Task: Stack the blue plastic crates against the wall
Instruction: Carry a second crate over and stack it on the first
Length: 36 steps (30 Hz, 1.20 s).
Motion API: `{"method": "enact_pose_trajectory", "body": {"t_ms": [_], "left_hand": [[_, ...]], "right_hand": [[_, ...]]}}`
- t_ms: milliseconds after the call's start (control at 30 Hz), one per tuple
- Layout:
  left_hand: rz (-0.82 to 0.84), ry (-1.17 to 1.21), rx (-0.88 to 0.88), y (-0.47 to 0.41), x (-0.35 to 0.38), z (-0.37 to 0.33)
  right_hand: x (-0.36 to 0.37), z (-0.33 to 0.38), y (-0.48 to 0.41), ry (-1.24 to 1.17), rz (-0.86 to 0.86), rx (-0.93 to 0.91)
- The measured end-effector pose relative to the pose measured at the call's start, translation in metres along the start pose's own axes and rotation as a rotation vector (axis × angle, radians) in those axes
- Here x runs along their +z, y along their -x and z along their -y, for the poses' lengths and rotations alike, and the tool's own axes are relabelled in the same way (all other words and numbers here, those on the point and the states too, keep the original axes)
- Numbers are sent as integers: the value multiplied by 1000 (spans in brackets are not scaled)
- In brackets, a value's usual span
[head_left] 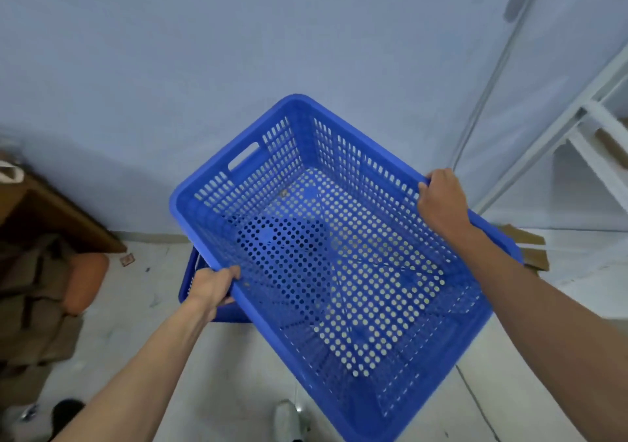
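Observation:
I hold a large blue perforated plastic crate (339, 254) in the air, tilted and turned diagonally, its open top facing me. My left hand (212, 287) grips its left long rim. My right hand (441, 200) grips the opposite rim on the right. The crate is empty. Beneath it, on the floor near the wall (238, 50), lies a second blue crate (190, 282); only its left edge shows, the rest is hidden by the held crate.
Brown cardboard and an orange cushion (86, 282) pile up at the left by a wooden board. A white metal shelf frame (577, 129) stands at the right, with flat cardboard (530, 248) on the floor below it. My shoe (289, 421) shows at the bottom.

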<state>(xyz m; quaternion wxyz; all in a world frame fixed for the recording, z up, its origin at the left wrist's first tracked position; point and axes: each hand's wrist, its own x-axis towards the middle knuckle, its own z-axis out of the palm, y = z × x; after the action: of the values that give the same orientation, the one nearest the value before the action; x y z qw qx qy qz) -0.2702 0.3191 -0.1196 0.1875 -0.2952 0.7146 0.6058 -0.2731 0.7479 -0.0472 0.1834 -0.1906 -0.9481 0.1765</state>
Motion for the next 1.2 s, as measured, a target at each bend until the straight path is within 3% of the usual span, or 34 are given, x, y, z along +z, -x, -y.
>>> {"method": "enact_pose_trajectory", "body": {"t_ms": [200, 500, 800, 1200], "left_hand": [[-93, 52, -75, -20, -20, 3], [-319, 165, -215, -32, -24, 33], [-449, 359, -326, -87, -3, 72], [-474, 391, -370, -179, 4, 115]], "right_hand": [[48, 49, -53, 10, 69, -159], [150, 113, -122, -51, 318, -363], [248, 167, -161, 149, 506, -539], [360, 189, -173, 393, 499, -658]]}}
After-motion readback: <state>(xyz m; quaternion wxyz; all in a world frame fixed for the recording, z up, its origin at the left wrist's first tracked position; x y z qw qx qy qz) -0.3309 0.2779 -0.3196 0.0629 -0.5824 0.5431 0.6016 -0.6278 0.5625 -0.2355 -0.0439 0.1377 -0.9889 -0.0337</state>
